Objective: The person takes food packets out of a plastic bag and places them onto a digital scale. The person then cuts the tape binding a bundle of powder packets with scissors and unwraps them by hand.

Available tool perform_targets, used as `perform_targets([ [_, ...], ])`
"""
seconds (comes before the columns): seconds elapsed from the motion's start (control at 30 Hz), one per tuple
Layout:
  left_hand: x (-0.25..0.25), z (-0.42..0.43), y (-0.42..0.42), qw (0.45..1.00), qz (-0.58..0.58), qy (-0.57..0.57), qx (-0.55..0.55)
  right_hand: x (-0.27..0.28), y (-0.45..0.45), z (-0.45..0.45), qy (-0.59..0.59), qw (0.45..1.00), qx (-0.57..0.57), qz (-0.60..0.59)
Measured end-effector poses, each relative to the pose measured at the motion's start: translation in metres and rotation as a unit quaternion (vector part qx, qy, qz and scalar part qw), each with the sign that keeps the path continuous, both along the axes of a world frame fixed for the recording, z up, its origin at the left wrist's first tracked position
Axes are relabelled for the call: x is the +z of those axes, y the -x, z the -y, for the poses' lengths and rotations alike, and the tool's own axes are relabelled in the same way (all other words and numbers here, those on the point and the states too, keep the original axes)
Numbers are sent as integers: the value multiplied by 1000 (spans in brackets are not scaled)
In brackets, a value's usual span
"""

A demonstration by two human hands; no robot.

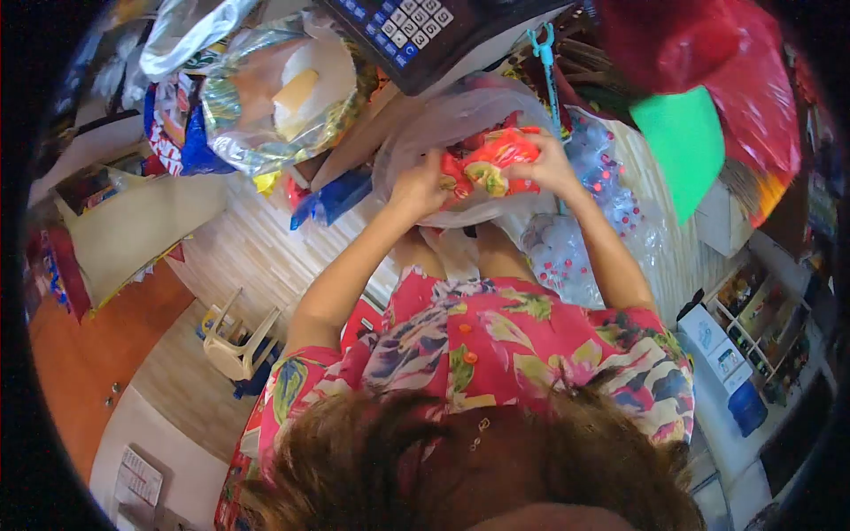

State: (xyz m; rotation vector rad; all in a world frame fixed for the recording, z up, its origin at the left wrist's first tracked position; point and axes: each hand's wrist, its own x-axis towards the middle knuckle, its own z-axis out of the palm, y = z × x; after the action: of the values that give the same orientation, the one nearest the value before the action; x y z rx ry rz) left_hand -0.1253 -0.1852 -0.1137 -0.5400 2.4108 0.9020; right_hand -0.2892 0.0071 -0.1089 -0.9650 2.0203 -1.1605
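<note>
Above a wide translucent plastic bag (403, 142), both hands are closed on shiny red food packets. My right hand (551, 168) grips the upper corner of a red packet (502, 159) with a yellow and green picture printed on it. Pinched at the left edge of the red wrapping is my left hand (421, 188); whether it has hold of a second packet or the same one I cannot tell. More red packets (496, 133) show behind, inside the bag's opening. The bag hangs in front of my knees, its rim spread open.
A dark calculator-like device with keys (412, 26) stands at the top. An open clear bag of pale pieces (297, 88) and a blue packet (181, 133) are left. Plastic wrap with red dots (584, 203), a green sheet (682, 146) and a red bag (744, 88) are right.
</note>
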Motion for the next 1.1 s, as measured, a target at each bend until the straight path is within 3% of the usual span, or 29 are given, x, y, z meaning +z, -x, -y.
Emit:
perform_targets([
  [0.03,29,-1,-8,995,-55,-19,85,18,5,-8,13,981,-56,188],
  [0.07,55,2,-12,985,-104,-47,133,35,8,-12,28,923,-106,368],
  [0.13,105,7,-24,948,-199,-104,225,80,1,-10,135,842,-166,495],
  [0.17,127,15,-27,905,-124,-270,305,89,3,-8,180,808,-177,533],
  [0.2,135,18,-31,908,-254,-192,273,102,8,-2,228,771,-180,566],
  [0.27,162,33,-32,917,-311,-163,190,142,7,19,297,785,-156,521],
  [0.33,188,40,-30,895,-223,-295,250,175,16,32,332,797,-120,490],
  [0.37,204,43,-26,902,-221,-286,236,198,19,41,351,803,-113,467],
  [0.47,219,59,-20,855,-235,-384,257,240,43,63,383,822,-122,403],
  [0.53,225,66,-13,821,-258,-431,270,267,64,76,382,845,-187,324],
  [0.6,231,73,-9,784,-286,-481,269,253,108,89,356,860,-222,290],
  [0.8,244,71,9,765,-300,-487,295,251,139,125,283,859,-263,336],
  [0.97,249,77,14,738,-321,-505,312,254,129,127,303,879,-250,270],
  [1.1,256,89,14,738,-351,-483,315,272,153,104,348,856,-279,260],
])
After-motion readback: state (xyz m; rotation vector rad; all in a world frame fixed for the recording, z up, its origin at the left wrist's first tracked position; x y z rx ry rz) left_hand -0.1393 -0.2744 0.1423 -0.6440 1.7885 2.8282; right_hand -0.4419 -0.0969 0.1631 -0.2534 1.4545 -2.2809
